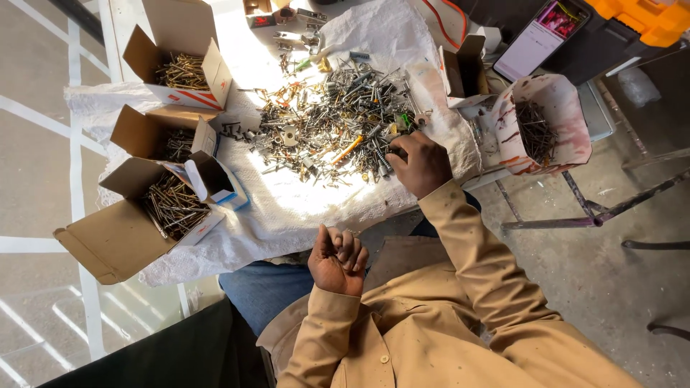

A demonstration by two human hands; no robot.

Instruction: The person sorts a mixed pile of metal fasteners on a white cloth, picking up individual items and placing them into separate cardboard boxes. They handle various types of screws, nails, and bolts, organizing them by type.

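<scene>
A: Screws and mixed hardware (338,118) piled mid-bench on white cloth (287,208). What's far left?

B: Three open cardboard boxes. Top box (180,57), middle box (162,133), bottom box (136,215), all holding brassy screws. Middle one mostly in shadow, contents hard to read. Small blue-and-white carton (215,179) sits between middle and bottom, inside dark.

A: Left hand?

B: Left hand (338,260) is off the bench, raised near the lap, fingers curled in loosely. Can't tell if anything is inside the fist.

A: Right hand?

B: Right hand (422,164) at the near right edge of the pile, fingertips pinched together down in the hardware. What it grips is hidden by the fingers, too small to make out.

A: Further right?

B: Small open box (463,72), inside in shadow. Then a stained white container (550,122) with dark nails. Phone (539,36) and orange case (647,18) at top, the case cut off by the frame edge. Glare washes out the cloth near the pile.
</scene>
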